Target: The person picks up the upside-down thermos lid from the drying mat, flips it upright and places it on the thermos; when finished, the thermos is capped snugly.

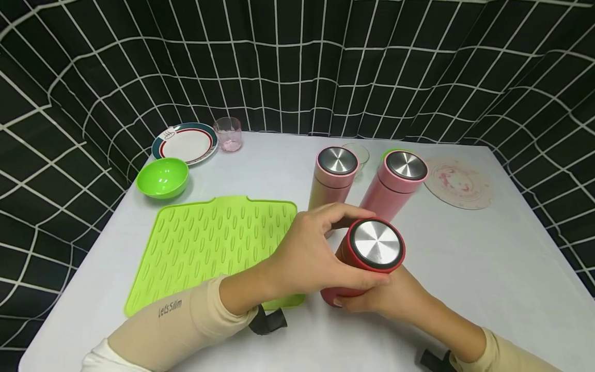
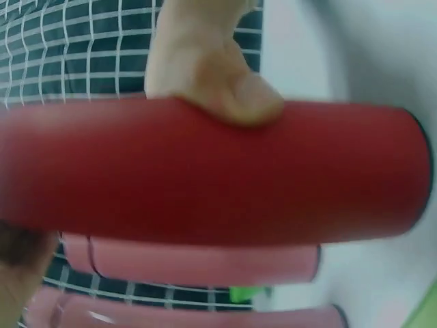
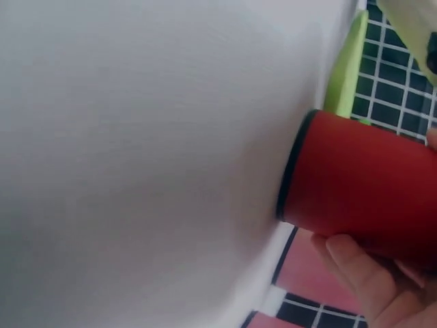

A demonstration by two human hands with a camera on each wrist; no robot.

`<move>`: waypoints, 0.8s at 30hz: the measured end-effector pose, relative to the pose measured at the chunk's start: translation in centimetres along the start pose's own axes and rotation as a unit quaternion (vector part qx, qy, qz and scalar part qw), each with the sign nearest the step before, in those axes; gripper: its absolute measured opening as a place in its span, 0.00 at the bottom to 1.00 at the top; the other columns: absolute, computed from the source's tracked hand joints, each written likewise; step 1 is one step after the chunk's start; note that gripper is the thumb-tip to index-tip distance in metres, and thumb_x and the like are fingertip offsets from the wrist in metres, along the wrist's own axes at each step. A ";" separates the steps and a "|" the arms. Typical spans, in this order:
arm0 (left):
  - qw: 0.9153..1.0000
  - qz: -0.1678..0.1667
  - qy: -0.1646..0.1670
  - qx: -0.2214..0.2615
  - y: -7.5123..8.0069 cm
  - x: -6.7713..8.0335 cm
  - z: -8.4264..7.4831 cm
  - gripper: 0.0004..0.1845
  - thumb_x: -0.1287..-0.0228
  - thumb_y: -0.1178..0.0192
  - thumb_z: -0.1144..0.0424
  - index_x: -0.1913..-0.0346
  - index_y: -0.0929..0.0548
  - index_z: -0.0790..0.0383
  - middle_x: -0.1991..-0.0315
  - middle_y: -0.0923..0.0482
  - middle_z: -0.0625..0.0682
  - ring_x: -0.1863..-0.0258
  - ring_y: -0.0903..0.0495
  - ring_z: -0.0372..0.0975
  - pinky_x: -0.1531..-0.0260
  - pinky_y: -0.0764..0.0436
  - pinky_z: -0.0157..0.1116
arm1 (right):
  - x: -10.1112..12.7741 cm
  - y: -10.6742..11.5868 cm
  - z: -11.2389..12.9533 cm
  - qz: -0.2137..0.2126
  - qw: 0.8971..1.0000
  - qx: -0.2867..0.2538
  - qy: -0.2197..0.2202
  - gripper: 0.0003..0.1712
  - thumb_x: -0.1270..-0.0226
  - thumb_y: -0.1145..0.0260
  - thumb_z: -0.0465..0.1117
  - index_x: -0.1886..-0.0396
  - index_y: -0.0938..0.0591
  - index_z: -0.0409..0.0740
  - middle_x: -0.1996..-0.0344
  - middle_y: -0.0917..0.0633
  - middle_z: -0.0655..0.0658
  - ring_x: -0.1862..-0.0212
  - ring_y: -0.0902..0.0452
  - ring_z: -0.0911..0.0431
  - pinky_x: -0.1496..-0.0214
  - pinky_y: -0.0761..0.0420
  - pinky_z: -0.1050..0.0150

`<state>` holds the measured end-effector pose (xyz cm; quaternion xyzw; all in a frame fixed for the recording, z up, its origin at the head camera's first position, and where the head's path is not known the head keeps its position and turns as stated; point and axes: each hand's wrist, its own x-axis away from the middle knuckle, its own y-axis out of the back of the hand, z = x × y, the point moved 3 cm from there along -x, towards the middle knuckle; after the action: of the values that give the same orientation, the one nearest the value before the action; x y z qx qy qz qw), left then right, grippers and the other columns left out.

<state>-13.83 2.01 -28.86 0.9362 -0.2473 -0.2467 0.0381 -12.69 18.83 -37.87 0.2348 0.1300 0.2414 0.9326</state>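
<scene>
A red flask (image 1: pixel 367 258) with a steel lid stands near the front of the white table (image 1: pixel 488 258). My left hand (image 1: pixel 316 253) wraps around its upper body just under the lid. My right hand (image 1: pixel 395 297) grips its lower body from the right. In the left wrist view the red flask (image 2: pixel 205 171) fills the frame, with fingers (image 2: pixel 218 75) curled over it. The right wrist view shows the red flask's base (image 3: pixel 355 184) and my fingers (image 3: pixel 369 280) under it. Two pink flasks (image 1: pixel 334 175) (image 1: pixel 395 183) with steel lids stand just behind.
A green silicone mat (image 1: pixel 209 243) lies left of the hands. Behind it sit a green bowl (image 1: pixel 162 177), a rimmed plate (image 1: pixel 186 143) and a pink glass (image 1: pixel 228 133). A pale round plate (image 1: pixel 457 182) lies at the back right. Black gridded cloth surrounds the table.
</scene>
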 end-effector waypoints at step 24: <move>0.987 0.126 0.037 0.092 0.5 -1.1 1.8 0.38 0.60 0.21 0.72 0.39 0.22 0.62 0.52 0.18 0.44 0.47 0.22 0.35 0.42 0.27 0.36 | -0.2 0.5 0.0 -0.002 0.998 0.061 0.023 0.36 0.63 0.14 0.50 0.53 0.24 0.62 0.60 0.19 0.60 0.58 0.22 0.61 0.54 0.22 0.64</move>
<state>-15.78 2.22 -29.87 0.9055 -0.3835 -0.1815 -0.0081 -13.01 19.12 -37.66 0.2856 0.1665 0.2361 0.9138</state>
